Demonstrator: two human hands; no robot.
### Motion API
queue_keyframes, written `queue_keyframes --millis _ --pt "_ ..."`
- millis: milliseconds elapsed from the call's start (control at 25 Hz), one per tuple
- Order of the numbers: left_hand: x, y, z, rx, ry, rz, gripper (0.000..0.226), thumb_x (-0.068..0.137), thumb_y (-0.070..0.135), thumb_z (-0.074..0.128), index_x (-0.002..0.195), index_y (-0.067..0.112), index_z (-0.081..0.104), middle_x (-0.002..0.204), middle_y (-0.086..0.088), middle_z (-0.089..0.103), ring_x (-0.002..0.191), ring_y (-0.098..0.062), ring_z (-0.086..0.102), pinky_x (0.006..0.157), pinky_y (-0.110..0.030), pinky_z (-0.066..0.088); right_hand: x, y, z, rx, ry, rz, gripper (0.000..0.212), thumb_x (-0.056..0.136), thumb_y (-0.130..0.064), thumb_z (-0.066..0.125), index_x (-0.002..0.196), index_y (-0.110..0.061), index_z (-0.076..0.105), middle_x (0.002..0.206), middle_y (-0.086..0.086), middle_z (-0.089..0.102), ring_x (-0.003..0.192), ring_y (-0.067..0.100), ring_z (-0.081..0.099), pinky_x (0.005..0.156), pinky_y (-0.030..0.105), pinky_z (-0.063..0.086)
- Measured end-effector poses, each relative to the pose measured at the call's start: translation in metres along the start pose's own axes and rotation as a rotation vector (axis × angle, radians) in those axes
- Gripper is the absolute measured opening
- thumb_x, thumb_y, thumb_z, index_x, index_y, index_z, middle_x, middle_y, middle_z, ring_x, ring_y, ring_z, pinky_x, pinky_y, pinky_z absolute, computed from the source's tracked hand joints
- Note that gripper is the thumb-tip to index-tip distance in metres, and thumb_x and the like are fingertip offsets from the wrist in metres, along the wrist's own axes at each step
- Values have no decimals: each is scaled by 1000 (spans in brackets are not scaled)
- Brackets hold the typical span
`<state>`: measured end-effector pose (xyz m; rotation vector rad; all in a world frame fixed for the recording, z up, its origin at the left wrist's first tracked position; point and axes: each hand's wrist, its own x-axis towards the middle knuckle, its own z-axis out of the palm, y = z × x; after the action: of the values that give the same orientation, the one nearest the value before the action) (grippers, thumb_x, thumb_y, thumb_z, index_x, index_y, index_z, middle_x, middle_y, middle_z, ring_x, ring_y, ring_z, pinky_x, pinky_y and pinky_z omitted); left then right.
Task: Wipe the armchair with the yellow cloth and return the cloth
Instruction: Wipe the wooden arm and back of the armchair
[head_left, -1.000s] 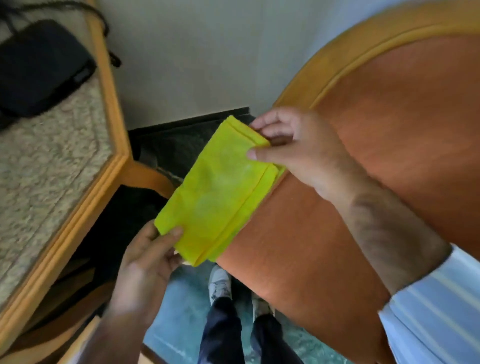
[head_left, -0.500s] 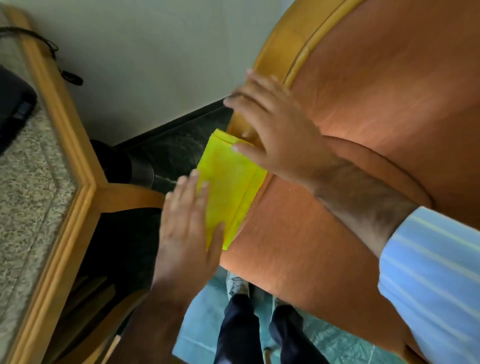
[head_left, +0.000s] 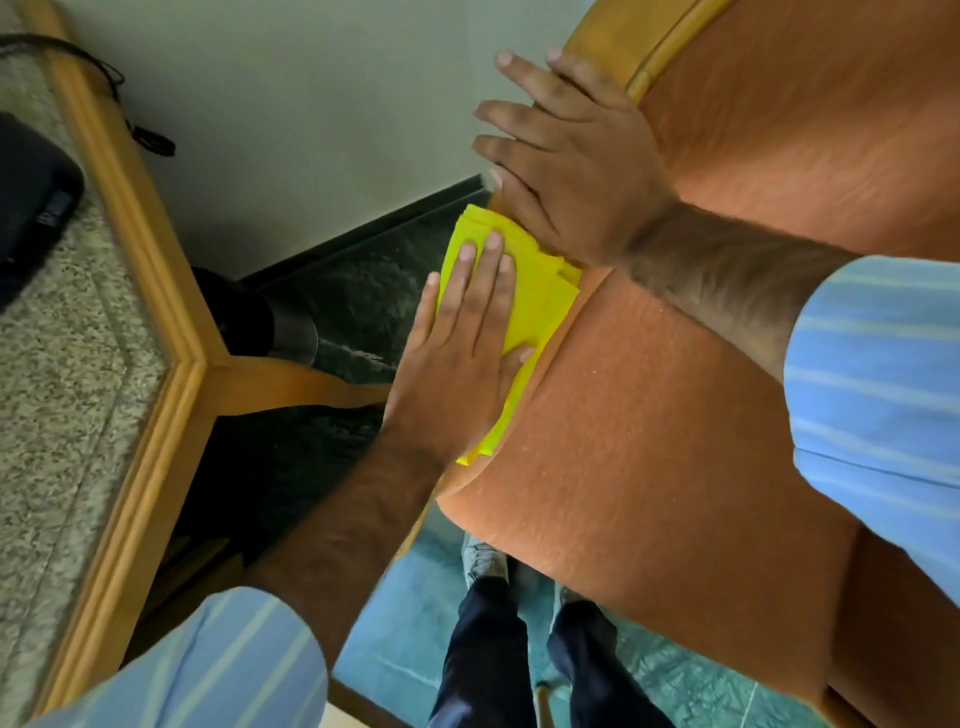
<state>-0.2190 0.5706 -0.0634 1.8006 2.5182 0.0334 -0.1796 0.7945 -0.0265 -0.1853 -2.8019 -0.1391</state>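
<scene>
Softly, the left hand (head_left: 462, 358) lay flat on the yellow cloth (head_left: 540, 301), with its fingers spread out and pressing, not pinching. The cloth was folded into a thick pad and sat against the outer side of the orange armchair (head_left: 675, 467), near the middle of the view and a little toward 12 o'clock. The right hand (head_left: 576, 171) was at about 1 o'clock from the cloth, open and flat, resting on the chair's wooden edge (head_left: 623, 47) and its orange cover, as if to hold steady; its heel was just beside the top of the cloth. The cloth looked soft, thin and very light, so it would bend and bunch up easily. It would likely slide well over the fuzzy chair cover, but the folds could slip apart, so a flat palm in the middle of the pad seemed the best way to push it. To lift it later, a pinch at one folded edge would probably do. At 9 o'clock there was a speckled surface (head_left: 62, 364) with a wooden rim, and a black thing (head_left: 31, 208) lay on it at about 10 o'clock; I could not tell what it was. No box, bowl or other container showed, so nothing could be said about what one might hold. The wiping looked only just begun.
</scene>
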Motion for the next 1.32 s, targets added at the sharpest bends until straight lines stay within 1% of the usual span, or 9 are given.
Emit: queue_keyframes --millis 160,280,440,560,680,880,1000,1080,1320 --pt "-81 -19 3 -3 -140 18 75 112 50 29 166 0 16 176 -21 15 163 -36 16 130 -55 26 -1 1 -2 -19 -27 11 53 111 -37 22 134 -14 63 147 6 61 152 30 37 124 53 29" --pt "-173 -35 6 49 -205 52 73 112 49 26 162 -4 26 173 -24 22 158 -40 30 124 -56 35 -1 3 1 -31 6 -8 50 111 -35 23 134 -14 63 147 5 62 152 31 38 123 55 30" --pt "-240 -44 11 88 -216 3 75 111 52 22 157 -6 31 171 -26 24 151 -43 39 122 -53 31 -1 2 8 -63 87 -35 46 111 -33 28 132 -15 65 142 2 66 148 30 43 122 54 33" --pt "-213 -25 14 40 -214 -90 76 111 53 22 158 -6 30 167 -28 35 154 -43 34 120 -58 35 0 4 7 -86 89 -34 45 111 -33 30 131 -17 66 142 1 66 148 29 44 121 53 34" --pt "-165 -19 11 31 -205 -50 77 111 52 24 161 -7 26 170 -27 30 157 -43 31 122 -61 36 -1 1 7 -119 78 -15 47 111 -35 27 136 -17 63 146 1 63 149 29 42 122 52 32" --pt "-27 -5 4 -76 -76 -66 79 111 51 27 164 -6 15 175 -26 14 163 -39 17 127 -56 32 2 3 -5 -139 -121 -81 61 111 -42 16 157 -5 30 168 14 32 158 32 21 129 51 19" --pt "16 2 1 -146 3 -141 81 111 54 27 164 -6 15 175 -25 13 164 -37 14 129 -52 29 3 3 -6 -160 -168 -157 62 111 -41 14 158 -2 23 169 18 26 159 33 18 130 50 17" --pt "4 2 3 -108 16 -139 81 111 54 30 164 -6 16 175 -25 14 163 -37 15 129 -53 29 4 3 -8 -149 -175 -174 61 111 -39 14 158 -1 24 169 19 27 158 33 19 130 51 18" --pt "-111 -18 12 3 -138 -60 77 111 49 32 165 -2 15 175 -23 16 162 -37 21 125 -55 36 -2 -10 -4 -140 -143 -223 57 112 -35 19 157 -1 28 167 18 32 157 33 24 129 51 23"
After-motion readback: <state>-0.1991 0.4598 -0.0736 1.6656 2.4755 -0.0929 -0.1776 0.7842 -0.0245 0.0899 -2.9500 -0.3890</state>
